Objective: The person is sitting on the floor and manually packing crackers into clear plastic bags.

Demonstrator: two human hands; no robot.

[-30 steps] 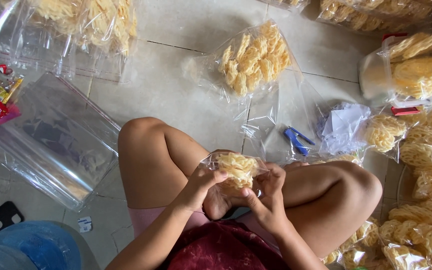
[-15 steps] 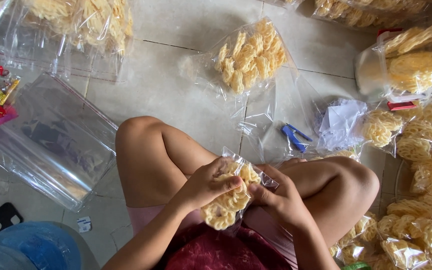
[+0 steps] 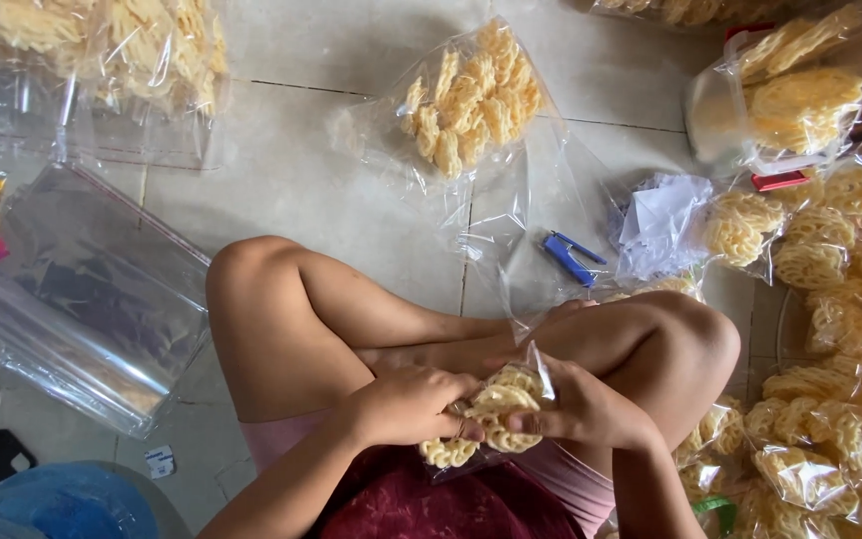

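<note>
I sit cross-legged on a tiled floor. Both hands grip one small clear bag of yellow lattice crackers (image 3: pixel 486 414) in my lap. My left hand (image 3: pixel 406 404) closes over the bag's left side, and my right hand (image 3: pixel 576 404) holds its right side with fingers curled around the plastic. The bag's open top sticks up between my hands. A blue stapler (image 3: pixel 571 258) lies on the floor just beyond my right knee.
A larger open bag of crackers (image 3: pixel 466 110) lies ahead on the floor. Several filled small bags (image 3: pixel 830 329) pile up at the right. A stack of clear empty bags (image 3: pixel 82 299) lies left; a blue bucket rim (image 3: pixel 62 499) sits bottom left.
My hands have brought the cracker bag down from knee height into my lap and gathered it tighter. The view has shifted slightly.
</note>
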